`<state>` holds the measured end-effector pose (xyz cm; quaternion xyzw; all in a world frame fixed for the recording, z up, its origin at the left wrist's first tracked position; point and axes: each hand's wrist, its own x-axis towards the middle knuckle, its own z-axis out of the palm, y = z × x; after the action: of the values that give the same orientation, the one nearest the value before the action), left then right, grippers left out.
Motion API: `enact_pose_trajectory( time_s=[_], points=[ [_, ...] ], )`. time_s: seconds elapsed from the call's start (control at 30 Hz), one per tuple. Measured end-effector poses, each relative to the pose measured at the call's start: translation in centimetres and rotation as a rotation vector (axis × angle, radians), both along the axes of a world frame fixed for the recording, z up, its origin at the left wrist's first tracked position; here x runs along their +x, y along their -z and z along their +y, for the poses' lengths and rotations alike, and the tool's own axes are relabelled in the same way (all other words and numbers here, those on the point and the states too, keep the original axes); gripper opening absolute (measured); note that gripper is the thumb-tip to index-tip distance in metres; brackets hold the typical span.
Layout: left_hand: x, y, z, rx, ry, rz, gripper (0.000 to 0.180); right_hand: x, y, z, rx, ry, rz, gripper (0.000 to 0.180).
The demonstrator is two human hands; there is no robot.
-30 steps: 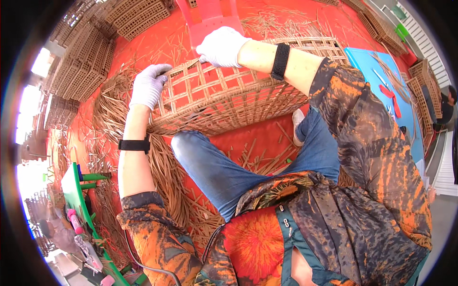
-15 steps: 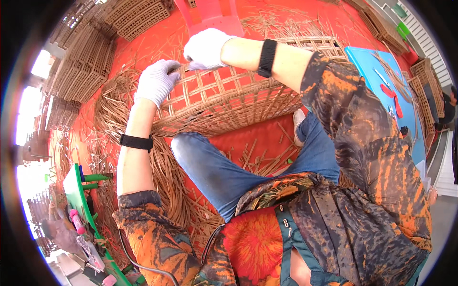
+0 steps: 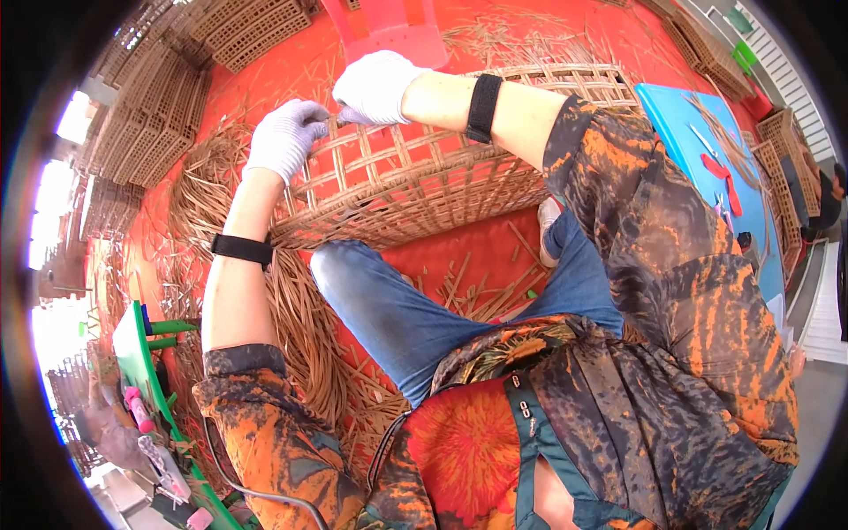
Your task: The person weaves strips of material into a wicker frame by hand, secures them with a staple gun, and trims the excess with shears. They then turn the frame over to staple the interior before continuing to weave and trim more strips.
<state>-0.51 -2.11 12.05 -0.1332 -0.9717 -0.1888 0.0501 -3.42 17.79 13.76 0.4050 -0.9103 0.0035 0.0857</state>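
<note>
The red floor (image 3: 459, 256) is covered with loose cane strips (image 3: 300, 318), and the woven basket panel (image 3: 424, 177) lies across it just beyond the person's knee. At its far upper edge the gloved left hand (image 3: 284, 139) has its grip pinched on a cane strand. The gloved right hand (image 3: 375, 87) is just beside it, grip also clenched on the weave, with stacked woven panels (image 3: 150, 97) further behind.

Your left hand (image 3: 284, 140) and right hand (image 3: 375, 87), both in white gloves, meet at the far edge of the woven cane panel (image 3: 415, 181) lying across your knee; the fingers seem to pinch one strand, though it is too fine to tell; loose cane strips (image 3: 300, 309) litter the red floor (image 3: 468, 247); a blue table (image 3: 698, 141) stands at your right.
</note>
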Motion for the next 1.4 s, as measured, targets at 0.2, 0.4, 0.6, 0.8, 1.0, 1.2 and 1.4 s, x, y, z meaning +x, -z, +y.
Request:
enact_pose_trajectory(
  time_s=[0.2, 0.4, 0.6, 0.8, 1.0, 1.2, 1.4],
  points=[
    [-2.6, 0.5, -1.5, 0.341, 0.047, -0.224, 0.021, -4.3, -2.5, 7.6, -0.174, -0.006, -0.294, 0.036],
    [-1.9, -0.6, 0.9, -0.015, 0.032, -0.265, 0.030, -2.3, -2.0, 18.6, -0.006, 0.105, -0.294, 0.043],
    [-2.2, 0.3, 9.4, -0.070, 0.220, -0.061, 0.036, -2.3, 2.3, 20.0, -0.198, 0.106, -0.163, 0.033],
    [-1.4, -0.5, 9.0, -0.040, 0.234, -0.016, 0.038, 0.0, 1.0, 16.3, -0.134, 0.125, -0.105, 0.028],
    [-0.4, -1.0, 10.3, -0.147, 0.160, 0.056, 0.030, -0.5, 0.6, 14.2, 0.067, 0.086, 0.053, 0.022],
    [-0.2, 0.1, 10.7, -0.348, 0.166, 0.247, 0.021, -0.3, 0.3, 13.9, 0.082, 0.103, 0.042, 0.019],
    [-1.4, 0.0, 9.7, -0.210, 0.115, 0.150, 0.017, -0.3, 0.6, 13.5, -0.016, 0.114, 0.032, 0.021]
  ],
)
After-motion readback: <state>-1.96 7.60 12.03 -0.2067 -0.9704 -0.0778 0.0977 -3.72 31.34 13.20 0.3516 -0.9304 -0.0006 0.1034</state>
